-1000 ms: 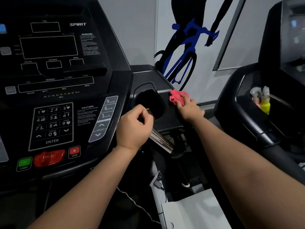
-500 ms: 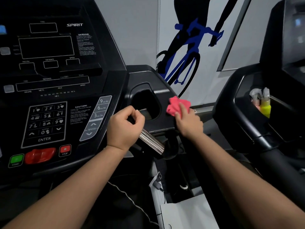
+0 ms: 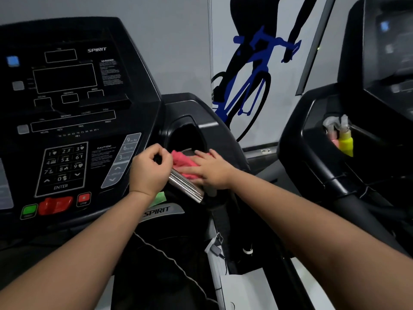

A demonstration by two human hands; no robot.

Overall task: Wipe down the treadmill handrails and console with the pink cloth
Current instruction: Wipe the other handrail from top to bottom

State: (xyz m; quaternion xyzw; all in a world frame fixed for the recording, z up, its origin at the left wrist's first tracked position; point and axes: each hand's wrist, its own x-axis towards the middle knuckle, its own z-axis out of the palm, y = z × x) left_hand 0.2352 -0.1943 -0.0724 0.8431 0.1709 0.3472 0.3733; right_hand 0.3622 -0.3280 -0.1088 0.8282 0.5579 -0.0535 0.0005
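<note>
The black treadmill console [image 3: 73, 121] fills the left, with a keypad and red and green buttons. My left hand [image 3: 150, 171] is curled round the upper end of the shiny metal handrail grip [image 3: 187, 187] at the console's right side. My right hand [image 3: 212, 170] lies with straight fingers on the pink cloth [image 3: 181, 161], pressing it onto the grip and the lower rim of the cup holder [image 3: 185, 137]. Part of the cloth is hidden under that hand.
A second treadmill [image 3: 348, 135] stands at the right; its tray holds a yellow spray bottle [image 3: 346, 142] and a pink one. A wall with a blue cyclist graphic [image 3: 250, 81] is behind. A cord [image 3: 169, 258] hangs below the console.
My right hand has dragged the pink cloth from the right edge of the cup holder leftward and down onto the metal grip, next to my left hand. The view has tilted downward.
</note>
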